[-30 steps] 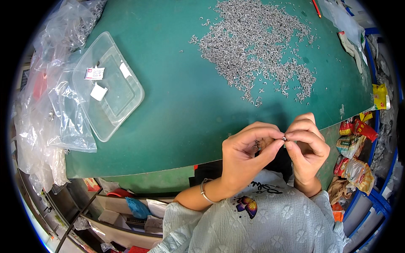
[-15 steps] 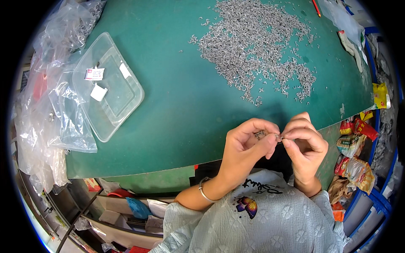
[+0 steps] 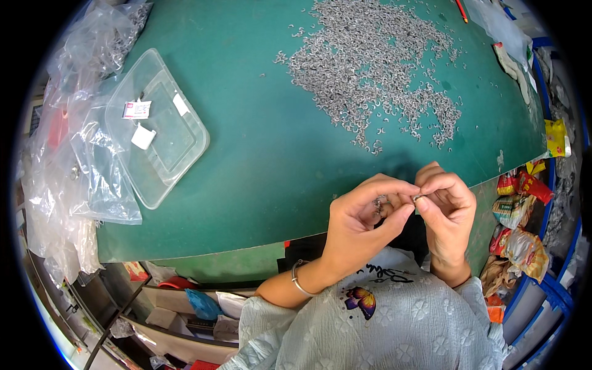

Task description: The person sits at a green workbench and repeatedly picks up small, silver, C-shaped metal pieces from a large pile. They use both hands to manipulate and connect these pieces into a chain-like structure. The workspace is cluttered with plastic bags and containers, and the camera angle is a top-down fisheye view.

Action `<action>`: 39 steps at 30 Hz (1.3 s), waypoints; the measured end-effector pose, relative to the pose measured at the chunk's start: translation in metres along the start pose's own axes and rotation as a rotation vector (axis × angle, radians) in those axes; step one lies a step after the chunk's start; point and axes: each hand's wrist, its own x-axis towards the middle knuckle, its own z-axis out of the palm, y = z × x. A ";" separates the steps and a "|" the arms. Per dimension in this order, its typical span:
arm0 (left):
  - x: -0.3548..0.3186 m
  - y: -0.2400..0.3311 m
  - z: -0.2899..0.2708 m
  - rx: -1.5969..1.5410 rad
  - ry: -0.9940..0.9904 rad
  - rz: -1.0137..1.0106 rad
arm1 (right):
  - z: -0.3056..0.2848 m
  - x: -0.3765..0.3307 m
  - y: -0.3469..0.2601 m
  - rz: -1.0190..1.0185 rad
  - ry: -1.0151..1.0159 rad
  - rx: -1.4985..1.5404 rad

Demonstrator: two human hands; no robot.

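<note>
Over the near edge of the green table, my hands meet fingertip to fingertip. My left hand is cupped round several small grey C-shaped metal pieces, while its thumb and forefinger reach toward the right fingertips. My right hand pinches a tiny metal piece between thumb and forefinger; its exact shape is mostly hidden by the fingers. Beyond my hands, a wide heap of the same C-shaped metal pieces is spread on the table.
A clear plastic tray holding small white packets lies on the left, beside clear plastic bags. A red pencil-like stick and a pale glove-like thing lie far right. Snack packets hang beyond the table's right edge.
The left thumb and forefinger have opened somewhat, showing more of the pieces in the palm. My right hand has turned and shifted slightly, its thumb and forefinger still pinched.
</note>
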 end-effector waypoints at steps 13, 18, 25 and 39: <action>0.001 -0.002 -0.004 -0.033 0.030 -0.060 | -0.002 0.000 0.001 -0.048 -0.049 -0.057; 0.001 0.004 -0.003 -0.085 0.066 -0.174 | -0.002 0.000 0.000 -0.040 -0.045 -0.056; 0.000 0.004 -0.005 -0.195 0.071 -0.261 | 0.000 0.000 -0.001 -0.025 -0.042 -0.052; 0.000 0.005 -0.020 -0.450 -0.029 -0.233 | -0.007 0.028 0.022 -0.221 0.062 -0.687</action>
